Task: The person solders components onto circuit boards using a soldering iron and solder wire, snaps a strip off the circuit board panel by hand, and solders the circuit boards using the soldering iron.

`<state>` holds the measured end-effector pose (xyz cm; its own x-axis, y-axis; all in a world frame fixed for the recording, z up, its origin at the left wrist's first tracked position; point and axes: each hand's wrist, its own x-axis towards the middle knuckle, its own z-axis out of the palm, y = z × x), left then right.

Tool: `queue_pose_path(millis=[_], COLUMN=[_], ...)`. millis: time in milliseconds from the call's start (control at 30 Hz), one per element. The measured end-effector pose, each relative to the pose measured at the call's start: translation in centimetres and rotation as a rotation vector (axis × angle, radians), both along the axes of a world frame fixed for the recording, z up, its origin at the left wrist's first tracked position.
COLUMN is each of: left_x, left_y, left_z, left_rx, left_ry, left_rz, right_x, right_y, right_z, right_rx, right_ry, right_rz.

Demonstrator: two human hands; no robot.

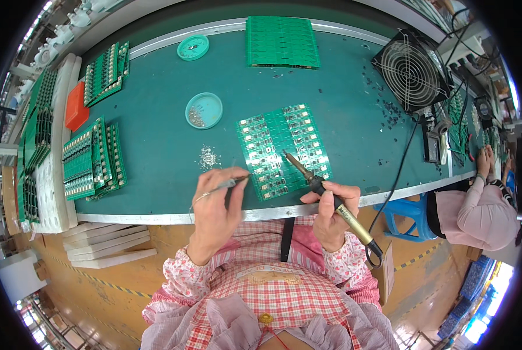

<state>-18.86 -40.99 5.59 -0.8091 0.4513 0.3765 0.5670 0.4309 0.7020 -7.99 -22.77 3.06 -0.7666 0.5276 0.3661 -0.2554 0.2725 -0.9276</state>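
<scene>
My right hand (333, 211) grips a soldering iron (348, 217) by its dark and gold handle. The iron's tip is over the middle of a green circuit board panel (261, 138) lying flat before me; whether it touches cannot be told. The panel carries rows of small white and black parts. At the panel's left edge, my left hand (215, 201) pinches a thin grey strand (219, 187) that looks like solder wire, with its dark end between thumb and forefinger. Small silvery pieces (208, 158) lie loose just beyond that hand.
Two turquoise dishes (219, 116) hold small parts. A stack of green panels (282, 42) lies at the back. More boards (93, 163) and a red box (76, 107) stand left. At right are a fan (410, 73), scattered dark bits (393, 115), the iron's cord and a co-worker (477, 213).
</scene>
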Motion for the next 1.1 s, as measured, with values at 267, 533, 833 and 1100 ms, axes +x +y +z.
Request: queue_pose_path(millis=[267,533,833,1100], left_x=[0.2,0.2,0.1,0.1], left_y=[0.9,1.1,1.1,1.1], left_z=[-0.4,-0.2,-0.5,-0.6], left_rx=[-0.001,-0.029,-0.030,-0.024], left_ry=[0.003,0.042,0.053,0.081], left_rz=[-0.034,-0.054,-0.054,-0.047], right_x=[0.1,0.1,0.5,-0.6], right_y=[0.1,0.1,-0.3,-1.0], right_z=[0.3,0.3,0.9,2.0], right_rx=[0.028,0.039,-0.096,-0.121], right_ry=[-0.021,-0.024,0.045,0.228], right_rz=[-0.005,-0.002,0.116,0.271])
